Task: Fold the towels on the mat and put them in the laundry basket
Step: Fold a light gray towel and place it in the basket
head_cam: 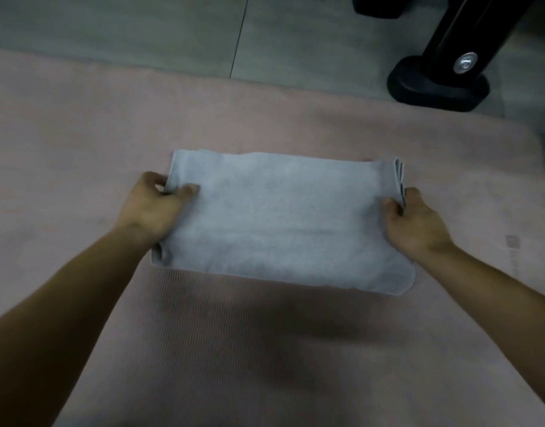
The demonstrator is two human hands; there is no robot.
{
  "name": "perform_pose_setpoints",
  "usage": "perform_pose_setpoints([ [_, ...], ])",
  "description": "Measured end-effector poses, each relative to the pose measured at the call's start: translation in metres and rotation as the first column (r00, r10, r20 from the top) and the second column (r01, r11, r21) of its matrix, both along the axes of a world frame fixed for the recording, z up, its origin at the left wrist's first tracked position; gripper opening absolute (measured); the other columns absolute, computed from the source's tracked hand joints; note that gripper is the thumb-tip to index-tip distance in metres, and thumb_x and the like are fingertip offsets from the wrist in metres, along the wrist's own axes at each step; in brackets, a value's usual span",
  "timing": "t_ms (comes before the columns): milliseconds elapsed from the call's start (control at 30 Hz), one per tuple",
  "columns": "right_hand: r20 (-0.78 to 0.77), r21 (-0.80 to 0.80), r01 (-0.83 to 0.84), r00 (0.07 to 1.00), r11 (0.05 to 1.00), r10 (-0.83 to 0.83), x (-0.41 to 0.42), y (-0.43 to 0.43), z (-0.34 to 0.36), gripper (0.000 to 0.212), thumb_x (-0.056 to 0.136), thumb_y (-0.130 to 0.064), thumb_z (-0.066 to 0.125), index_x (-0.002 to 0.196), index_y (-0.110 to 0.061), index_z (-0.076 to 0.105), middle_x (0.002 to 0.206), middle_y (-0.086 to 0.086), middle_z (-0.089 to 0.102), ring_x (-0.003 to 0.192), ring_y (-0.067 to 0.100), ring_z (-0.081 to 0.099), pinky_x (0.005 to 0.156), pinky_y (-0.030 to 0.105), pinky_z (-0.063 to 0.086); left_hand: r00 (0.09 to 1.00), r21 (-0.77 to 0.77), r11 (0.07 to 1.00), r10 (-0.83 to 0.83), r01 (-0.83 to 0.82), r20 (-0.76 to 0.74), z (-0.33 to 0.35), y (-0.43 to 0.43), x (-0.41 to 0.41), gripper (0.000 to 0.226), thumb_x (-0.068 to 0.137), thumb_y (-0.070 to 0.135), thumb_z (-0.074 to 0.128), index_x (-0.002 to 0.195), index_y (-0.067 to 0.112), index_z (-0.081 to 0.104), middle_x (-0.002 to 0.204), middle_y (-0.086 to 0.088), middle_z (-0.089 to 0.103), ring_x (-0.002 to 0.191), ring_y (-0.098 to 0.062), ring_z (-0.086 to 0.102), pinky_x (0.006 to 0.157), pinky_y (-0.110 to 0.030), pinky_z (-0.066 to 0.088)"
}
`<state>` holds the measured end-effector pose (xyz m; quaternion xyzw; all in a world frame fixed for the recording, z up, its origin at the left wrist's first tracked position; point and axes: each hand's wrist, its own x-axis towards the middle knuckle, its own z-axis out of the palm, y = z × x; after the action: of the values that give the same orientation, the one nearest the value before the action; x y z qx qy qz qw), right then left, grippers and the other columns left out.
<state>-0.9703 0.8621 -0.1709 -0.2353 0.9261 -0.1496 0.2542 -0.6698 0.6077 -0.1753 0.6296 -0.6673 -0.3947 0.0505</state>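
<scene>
Left hand (155,208): its fingertips go under the left edge of the towel (283,220) and cannot be seen; only the thumb lies on top.
Right hand (416,220): the fingertips are hidden behind the towel's stacked right edge.
Towel layers: several folds show at the right edge, too blurred to count.
Towel near-left corner: partly covered by the left hand.
Mat (80,134): cut off by the left and bottom edges.
Black stand (440,84): its upper part is cut off by the top edge.
Mark (513,241): a small grey patch on the mat, too blurred to read.
</scene>
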Motion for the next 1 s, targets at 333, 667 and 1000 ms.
perform_pose_setpoints([
  [333, 0.013, 0.058, 0.076, 0.997, 0.995, -0.077, -0.005, 0.001, 0.006, 0.033, 0.100, -0.042, 0.043, 0.106, -0.009, 0.045, 0.086, 0.007, 0.050, 0.074, 0.030, 0.049, 0.068, 0.037, 0.038, 1.000, 0.071, 0.997, 0.011, -0.011, 0.005, 0.009, -0.004, -0.003, 0.037, 0.086, 0.049, 0.070, 0.099, 0.014, 0.067, 0.084, 0.000, 0.066, 0.076, -0.017, 0.063, 0.075, -0.032, 0.049],
  [667, 0.040, -0.109, 0.185, 0.982, 0.977, -0.182, 0.034, 0.031, 0.000, 0.021, 0.097, -0.029, 0.053, 0.103, -0.009, 0.047, 0.084, 0.005, 0.055, 0.081, 0.031, 0.054, 0.070, 0.035, 0.038, 0.996, -0.169, 0.984, -0.052, 0.063, 0.068, -0.009, 0.049, 0.034, 0.040, 0.095, 0.048, 0.055, 0.091, 0.008, 0.058, 0.085, -0.007, 0.062, 0.079, -0.032, 0.057, 0.068, -0.036, 0.042],
  [1000, -0.311, 0.521, -0.171, 0.874, 0.836, 0.373, 0.023, 0.026, 0.014, 0.057, 0.094, -0.057, 0.039, 0.125, -0.009, 0.037, 0.107, 0.017, 0.052, 0.091, 0.035, 0.057, 0.070, 0.040, 0.047, 0.890, -0.333, 0.902, -0.110, 0.276, 0.442, -0.002, 0.050, 0.033, 0.054, 0.091, 0.055, 0.054, 0.115, 0.006, 0.052, 0.118, -0.022, 0.055, 0.105, -0.043, 0.054, 0.087, -0.051, 0.046],
])
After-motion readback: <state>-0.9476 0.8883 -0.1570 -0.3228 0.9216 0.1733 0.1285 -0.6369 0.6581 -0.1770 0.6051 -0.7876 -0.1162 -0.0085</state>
